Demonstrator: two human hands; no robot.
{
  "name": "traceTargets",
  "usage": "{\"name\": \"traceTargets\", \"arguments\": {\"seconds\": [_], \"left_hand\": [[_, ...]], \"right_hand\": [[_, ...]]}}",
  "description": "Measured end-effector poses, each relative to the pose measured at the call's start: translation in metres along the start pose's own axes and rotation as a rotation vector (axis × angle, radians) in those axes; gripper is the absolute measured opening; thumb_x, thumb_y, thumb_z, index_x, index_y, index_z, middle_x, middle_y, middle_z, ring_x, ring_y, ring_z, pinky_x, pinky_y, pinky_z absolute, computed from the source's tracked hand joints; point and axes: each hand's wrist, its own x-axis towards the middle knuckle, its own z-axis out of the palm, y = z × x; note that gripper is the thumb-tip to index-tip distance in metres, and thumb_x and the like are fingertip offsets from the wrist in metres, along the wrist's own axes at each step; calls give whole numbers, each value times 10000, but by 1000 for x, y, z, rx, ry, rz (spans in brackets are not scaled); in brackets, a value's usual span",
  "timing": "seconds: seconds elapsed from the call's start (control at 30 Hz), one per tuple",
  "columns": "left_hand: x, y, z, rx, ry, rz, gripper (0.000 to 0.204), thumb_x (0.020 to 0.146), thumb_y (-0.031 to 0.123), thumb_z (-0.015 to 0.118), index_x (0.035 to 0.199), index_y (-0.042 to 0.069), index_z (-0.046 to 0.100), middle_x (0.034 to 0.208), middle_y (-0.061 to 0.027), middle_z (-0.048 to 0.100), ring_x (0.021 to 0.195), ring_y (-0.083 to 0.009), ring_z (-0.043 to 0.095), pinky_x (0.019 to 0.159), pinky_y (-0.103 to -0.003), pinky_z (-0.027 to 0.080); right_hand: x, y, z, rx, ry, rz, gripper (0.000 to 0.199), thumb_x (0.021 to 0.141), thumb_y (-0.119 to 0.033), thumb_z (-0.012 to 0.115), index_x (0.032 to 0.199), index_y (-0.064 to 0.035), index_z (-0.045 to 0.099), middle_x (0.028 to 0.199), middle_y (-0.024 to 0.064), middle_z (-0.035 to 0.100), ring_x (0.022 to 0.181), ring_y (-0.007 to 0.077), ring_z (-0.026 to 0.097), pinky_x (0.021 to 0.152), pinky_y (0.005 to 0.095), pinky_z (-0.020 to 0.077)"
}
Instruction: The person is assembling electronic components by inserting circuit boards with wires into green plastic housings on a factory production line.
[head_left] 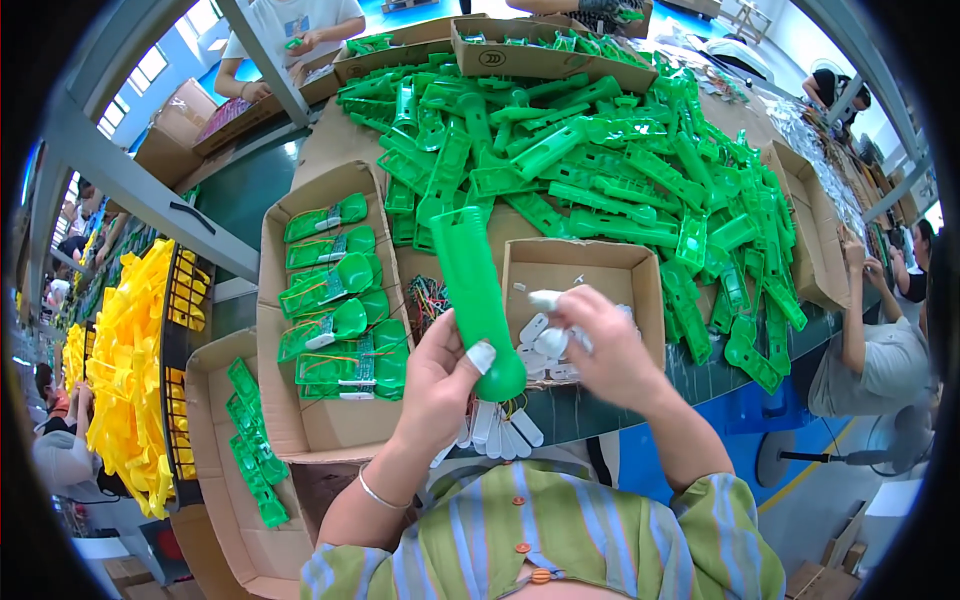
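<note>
My left hand (445,375) grips a long green plastic housing (470,290) near its rounded lower end, thumb laid across it. The housing stands nearly upright in front of me, its ribbed end pointing away. My right hand (610,345) is just right of it, above a small cardboard box (640,262). White covers sit on fingertips of both hands. The right thumb and forefinger look apart, and nothing shows clearly between them. Under that hand, white oval plastic pieces (535,328) lie in the box, partly hidden by it.
A large heap of green housings (600,170) fills the far table. To the left, a cardboard box (330,425) holds wired green housings; another box (215,400) holds more green parts. Yellow parts (130,370) fill a black rack. White wired pieces (500,430) lie at the table's near edge.
</note>
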Motion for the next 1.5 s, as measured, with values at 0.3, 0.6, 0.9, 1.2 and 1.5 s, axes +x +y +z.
{"name": "traceTargets", "arguments": {"seconds": [0.3,0.6,0.9,1.2,1.5], "left_hand": [[-20,11,-14,33,-35,-50,689,747,-69,557,1344,12,221,1195,-81,421,1100,-174,425,944,-296,357],[-30,4,-26,100,17,-41,654,754,-97,521,1340,1,248,1167,-75,446,1043,-148,465,894,-281,396],[-38,1,-24,289,45,95,690,789,-64,531,1373,-13,167,1259,-105,419,1121,-164,439,942,-284,358],[-34,-8,-32,-171,59,-41,727,781,27,604,1371,-3,180,1217,-81,435,1062,-182,470,921,-309,386],[-48,-14,-32,341,12,373,827,787,88,611,1376,-32,43,1291,-141,357,1181,-233,376,975,-349,315]], "right_hand": [[-8,60,22,-474,-364,57,262,636,-35,608,896,-43,579,850,140,565,829,332,558,710,418,461],[12,69,27,-445,-81,-13,115,662,-9,560,774,-30,572,756,128,538,755,332,549,662,408,460],[20,75,40,-494,-225,-185,156,663,20,524,811,-25,539,785,128,551,801,324,531,683,408,458],[6,1,31,525,-45,-16,229,855,-55,350,1053,1,449,853,30,442,711,61,404,627,204,361],[-15,-32,34,713,43,4,248,736,52,650,971,37,570,905,96,581,743,141,596,648,259,487]]}}
